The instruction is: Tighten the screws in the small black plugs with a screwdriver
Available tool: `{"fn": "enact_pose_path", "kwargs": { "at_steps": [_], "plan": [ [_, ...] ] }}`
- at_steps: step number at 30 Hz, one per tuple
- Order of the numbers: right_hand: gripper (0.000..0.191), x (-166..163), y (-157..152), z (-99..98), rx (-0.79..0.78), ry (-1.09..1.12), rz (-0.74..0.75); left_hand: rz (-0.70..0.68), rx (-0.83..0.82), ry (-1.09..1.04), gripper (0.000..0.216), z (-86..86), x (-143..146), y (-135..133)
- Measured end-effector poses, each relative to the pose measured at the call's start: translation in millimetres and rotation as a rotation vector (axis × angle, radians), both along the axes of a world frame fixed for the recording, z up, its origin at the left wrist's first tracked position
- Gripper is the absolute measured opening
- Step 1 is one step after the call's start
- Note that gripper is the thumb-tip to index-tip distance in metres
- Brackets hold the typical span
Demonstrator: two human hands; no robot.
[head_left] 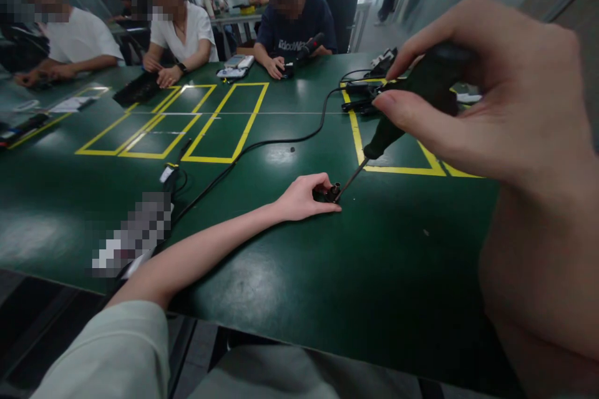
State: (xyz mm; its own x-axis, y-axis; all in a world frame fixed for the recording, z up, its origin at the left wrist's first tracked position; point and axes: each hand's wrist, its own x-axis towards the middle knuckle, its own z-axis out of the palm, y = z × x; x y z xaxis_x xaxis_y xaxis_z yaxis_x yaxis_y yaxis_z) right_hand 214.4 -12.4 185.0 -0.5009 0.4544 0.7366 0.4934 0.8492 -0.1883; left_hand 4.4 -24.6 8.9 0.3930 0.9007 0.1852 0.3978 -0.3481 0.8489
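My right hand (486, 87), large in the foreground on the right, grips the dark handle of a screwdriver (386, 133). Its thin metal shaft slants down to the left, and the tip meets or lies just in front of a small dark metal part (334, 192). Thumb and fingers of my left hand (306, 197) close around that part, holding it at the green tabletop. The part's exact kind is too small to make out. My left forearm rests across the table from the lower left.
A black cable (285, 139) crosses the green table (290, 274). Yellow tape (210, 159) marks rectangles on it. A blurred-out power strip or similar item (140, 230) lies by my left forearm. Dark tools (360, 96) sit beyond my right hand. Several people sit across the table, one holding a dark power tool (309, 47).
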Motion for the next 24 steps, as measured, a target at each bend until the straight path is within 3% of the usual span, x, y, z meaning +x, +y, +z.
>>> {"fn": "enact_pose_path", "kwargs": {
  "at_steps": [1, 5, 11, 14, 17, 24],
  "plan": [
    [0.013, 0.3, 0.2, -0.2, -0.026, -0.010, 0.026, -0.001, -0.003, 0.004, 0.040, -0.5, 0.0, 0.3],
    [0.026, 1.7, 1.1, -1.5, -0.021, -0.044, 0.081, 0.006, -0.002, 0.020, 0.040, -1.1, -0.1, 1.2],
    [0.027, 1.6, -1.4, -0.9, 0.093, -0.015, -0.092, 0.002, -0.001, 0.022, 0.040, 0.8, -0.6, 0.4],
    [0.022, 1.9, 0.1, -1.4, 0.063, -0.034, -0.039, 0.008, 0.003, 0.029, 0.041, 1.1, -1.3, 0.0],
    [0.036, 2.7, 4.4, -3.2, 0.044, -0.079, 0.022, 0.002, 0.010, 0.022, 0.041, 1.1, -2.0, 0.1],
    [0.037, 1.9, 0.9, -1.0, 0.129, -0.046, -0.009, -0.004, 0.017, 0.027, 0.041, 1.2, -1.7, 0.8]
  ]
}}
